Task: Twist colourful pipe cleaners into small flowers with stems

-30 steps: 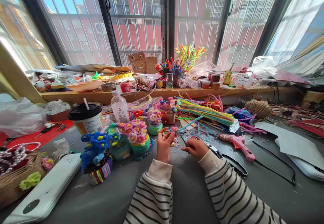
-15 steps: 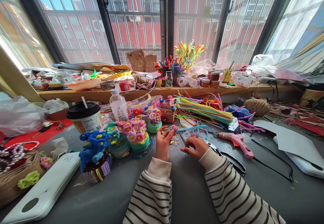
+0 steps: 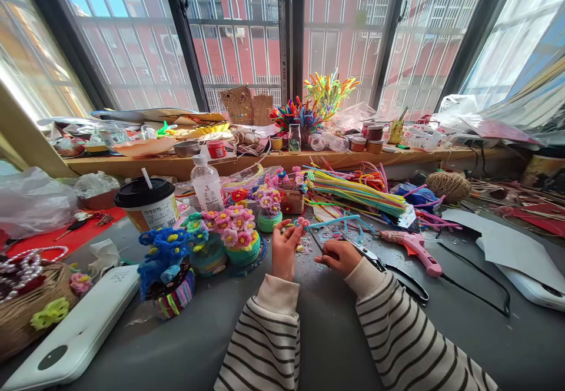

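Dropping flatter since a second ago, blue pipe cleaner (image 3: 333, 221); left hand (image 3: 285, 249) pinching pink flower (image 3: 302, 222), right hand (image 3: 339, 257) gripping thin dark stem (image 3: 316, 242), risking flower slipping loose if twisted hard.

We have one view only, from a camera worn on the person's head, looking forward and down across the grey worktop (image 3: 326, 332) toward the barred window (image 3: 282, 32). We sit close: striped sleeves fill the bottom edge, nearer than the worktop's clutter, and the window stands farthest behind it.
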`<act>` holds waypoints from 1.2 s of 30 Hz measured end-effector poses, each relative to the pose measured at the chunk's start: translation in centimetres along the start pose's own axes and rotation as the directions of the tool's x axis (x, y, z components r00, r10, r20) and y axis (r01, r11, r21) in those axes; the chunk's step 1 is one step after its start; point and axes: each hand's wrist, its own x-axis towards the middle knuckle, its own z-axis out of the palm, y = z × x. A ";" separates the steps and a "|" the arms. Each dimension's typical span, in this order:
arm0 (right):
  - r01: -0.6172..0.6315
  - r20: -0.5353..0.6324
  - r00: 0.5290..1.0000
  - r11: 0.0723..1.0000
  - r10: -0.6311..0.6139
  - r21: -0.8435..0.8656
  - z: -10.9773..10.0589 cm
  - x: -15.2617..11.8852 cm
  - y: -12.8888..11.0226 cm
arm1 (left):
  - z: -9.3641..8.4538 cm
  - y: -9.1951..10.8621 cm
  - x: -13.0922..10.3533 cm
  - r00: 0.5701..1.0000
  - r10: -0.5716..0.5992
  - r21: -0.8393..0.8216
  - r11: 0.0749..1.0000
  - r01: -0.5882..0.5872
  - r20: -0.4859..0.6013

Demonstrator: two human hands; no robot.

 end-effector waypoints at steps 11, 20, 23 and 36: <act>-0.108 -0.008 0.994 0.993 0.109 0.051 -0.2 -0.1 -0.9 | 0.1 0.1 -0.1 0.998 -0.052 -0.044 0.998 0.051 -0.018; -0.118 0.029 0.993 0.991 0.117 0.059 -0.2 0.0 -1.1 | 0.3 0.2 -0.4 0.994 -0.111 0.000 0.994 0.111 0.008; -0.112 0.032 0.993 0.991 0.110 0.076 -0.1 0.0 -1.2 | 0.4 0.2 -0.5 0.991 -0.131 0.036 0.991 0.131 -0.001; -0.104 -0.086 0.989 0.982 0.119 0.160 0.0 0.2 -0.7 | 0.1 -0.1 -0.1 0.999 -0.044 -0.083 0.996 0.043 -0.004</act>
